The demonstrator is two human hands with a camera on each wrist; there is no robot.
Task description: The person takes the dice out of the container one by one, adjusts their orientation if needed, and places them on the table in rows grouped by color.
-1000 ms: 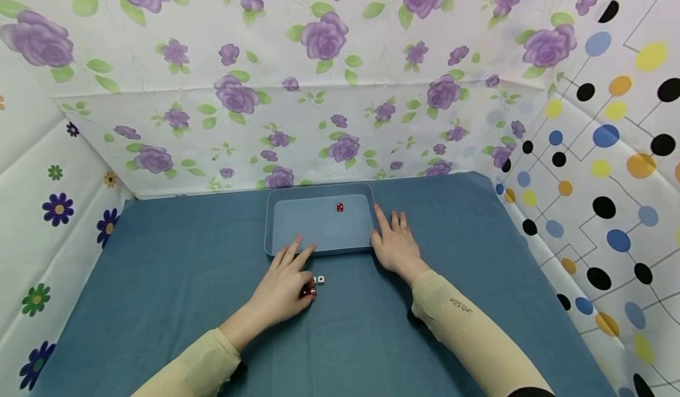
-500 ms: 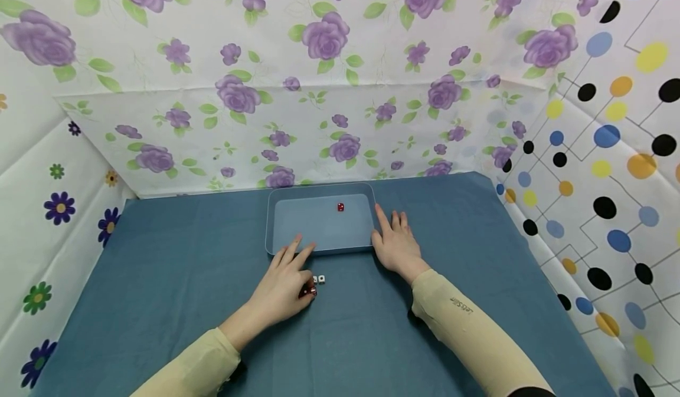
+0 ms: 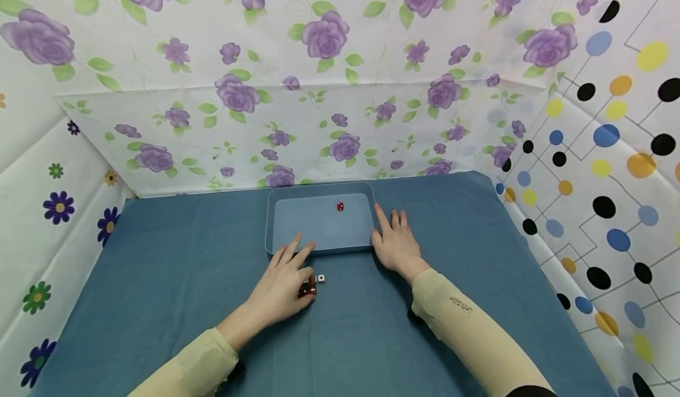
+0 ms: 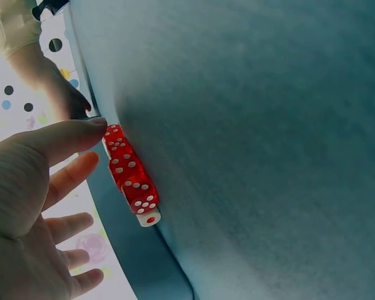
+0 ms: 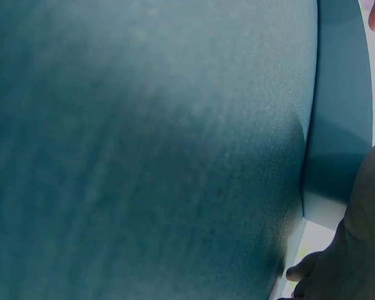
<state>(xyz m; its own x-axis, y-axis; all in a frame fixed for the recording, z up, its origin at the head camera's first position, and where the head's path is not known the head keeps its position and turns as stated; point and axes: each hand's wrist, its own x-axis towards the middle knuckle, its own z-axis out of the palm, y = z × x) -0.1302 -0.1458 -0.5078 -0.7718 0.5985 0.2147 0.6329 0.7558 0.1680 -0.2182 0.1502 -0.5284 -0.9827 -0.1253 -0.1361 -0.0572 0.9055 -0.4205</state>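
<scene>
In the head view, my left hand (image 3: 284, 285) has its bent index finger and thumb about red dice (image 3: 312, 291) in front of the tray. The left wrist view shows a red die (image 4: 114, 130) at the thumb tip, in a row with other red dice (image 4: 137, 187). Below them shows a white die (image 4: 150, 218). The hand's other fingers reach the near rim of the blue-grey tray (image 3: 340, 249). Beside the left hand sits a white die (image 3: 321, 279). A single red die (image 3: 340, 206) lies inside the tray. My right hand (image 3: 395, 246) rests against the tray's right side, fingers extended.
A blue cloth (image 3: 372, 338) covers the table. Behind stands a wall of purple-flowered cloth (image 3: 324, 120), close to the tray's far edge. A dotted cloth (image 3: 595, 208) hangs on the right, and a flower-printed one (image 3: 53, 249) on the left.
The left hand has shifted very slightly at the dice, its index finger now covering more of one white die. The right hand and the tray stay put.
</scene>
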